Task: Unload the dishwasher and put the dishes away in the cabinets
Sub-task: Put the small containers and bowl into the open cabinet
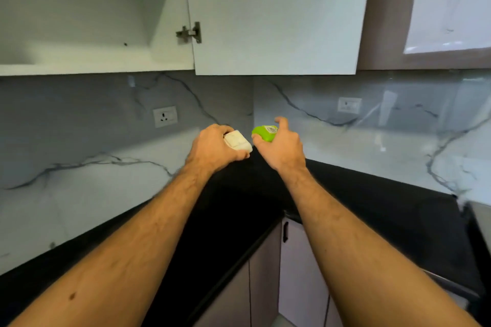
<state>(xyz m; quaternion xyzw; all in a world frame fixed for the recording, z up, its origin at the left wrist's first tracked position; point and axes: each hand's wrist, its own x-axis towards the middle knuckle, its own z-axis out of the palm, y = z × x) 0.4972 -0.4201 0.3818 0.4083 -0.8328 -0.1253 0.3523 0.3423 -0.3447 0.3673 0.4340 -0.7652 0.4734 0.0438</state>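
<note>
My left hand [215,147] grips a small white dish [237,141], fingers curled round it, above the corner of the black countertop [372,194]. Right beside it my right hand [281,146] holds a small green dish [264,132] that bears a label; the thumb is under it and the index finger sticks up. The two dishes are a short gap apart. Above and to the left, the white upper cabinet [79,56] stands open with its shelf bare in the visible part. Its door [273,13] is swung out to the right.
Marble-patterned backsplash runs along both walls, with a socket [165,116] on the left wall and another socket [349,105] on the right. Grey lower cabinets [300,273] sit under the counter corner. A metal edge [478,220] shows at the far right.
</note>
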